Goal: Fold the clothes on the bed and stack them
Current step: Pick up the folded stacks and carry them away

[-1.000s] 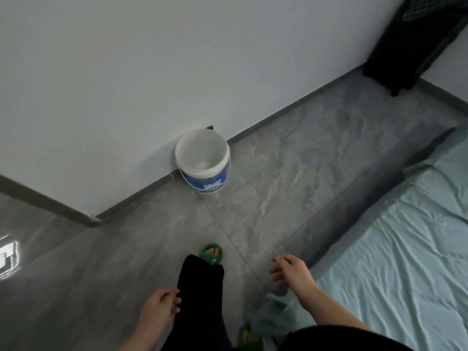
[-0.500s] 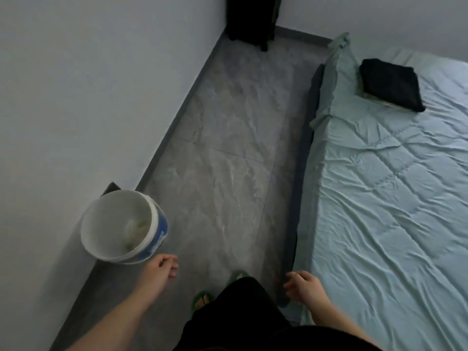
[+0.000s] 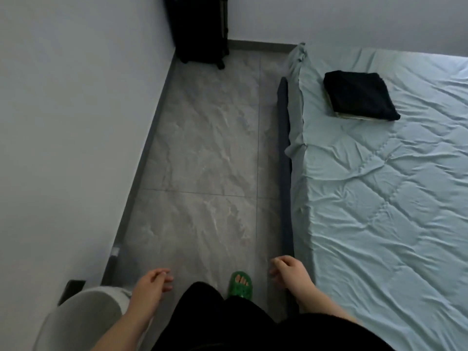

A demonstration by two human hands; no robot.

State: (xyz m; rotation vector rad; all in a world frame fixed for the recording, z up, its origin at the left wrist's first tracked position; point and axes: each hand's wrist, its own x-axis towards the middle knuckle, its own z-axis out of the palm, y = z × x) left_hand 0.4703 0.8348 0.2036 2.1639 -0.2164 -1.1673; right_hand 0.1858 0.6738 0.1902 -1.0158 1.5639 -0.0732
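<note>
A folded black garment [image 3: 361,96] lies on top of a light folded piece near the far left corner of the bed [image 3: 379,198], which has a wrinkled pale green sheet. My left hand [image 3: 152,285] hangs over the floor at the lower left, fingers loosely curled, holding nothing. Beside the bed's near left edge, my right hand [image 3: 290,272] also hangs with loosely curled fingers and holds nothing. Both hands are far from the folded stack.
A grey tiled floor strip [image 3: 202,160] runs between the white wall and the bed. A white bucket [image 3: 81,315] stands at the lower left by the wall. A black suitcase [image 3: 200,29] fills the far corner. My green slipper [image 3: 240,285] shows below.
The view has swung right from the bucket and wall to the aisle and bed. The bucket slid to the lower left corner. Both hands stay low, holding nothing.
</note>
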